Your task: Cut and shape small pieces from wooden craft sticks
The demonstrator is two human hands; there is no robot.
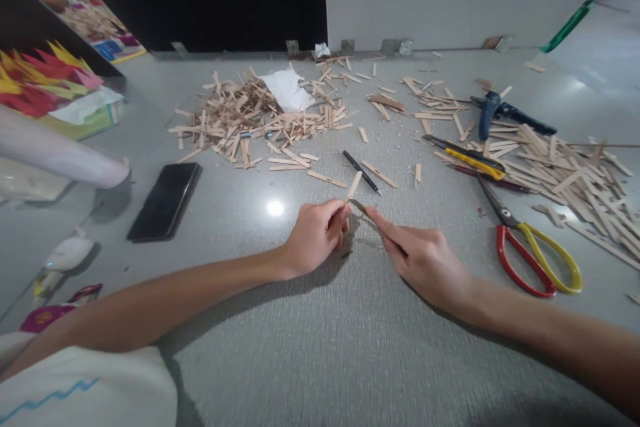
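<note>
Left hand (315, 235) pinches wooden stick (354, 185) upright on counter (300, 347), fingers clenched round its lower end – right hand (425, 257) grips thin blade tool (361, 207), tip touching stick's base; black pen (362, 173) just behind stick, red-yellow scissors (530, 247) well right of stick

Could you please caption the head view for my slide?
Left hand holds a wooden stick while right hand sets a blade against it.

No legible text, brand or number is seen; print on the colourful poster (75, 3) left of the stick pile (250, 117) is blurred.
</note>
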